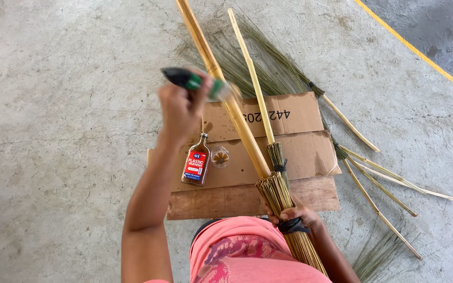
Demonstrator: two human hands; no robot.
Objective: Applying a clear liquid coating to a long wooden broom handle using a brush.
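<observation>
Your right hand is shut tight round the broom, right where the thin sticks are tied w/ a black band. The broom's long yellow handle runs up & away from you, over the cardboard. Its stick end points back past your pink shirt.

Your left hand is up in the air, closed round a paint brush w/ a dark tip & green handle. The brush looks blurry. It sits just beside the broom handle, maybe touching it; can't tell for sure.

Under the handle is a flat piece of brown cardboard, lying on a wood board. On the cardboard stands a small brown bottle w/ a red label, & next to it a little round clear cup.

A 2nd broom lies beside yours, on the cardboard too. More brooms lie on the grey floor to the right, near the cardboard. A yellow line runs across the floor in the top right corner.
</observation>
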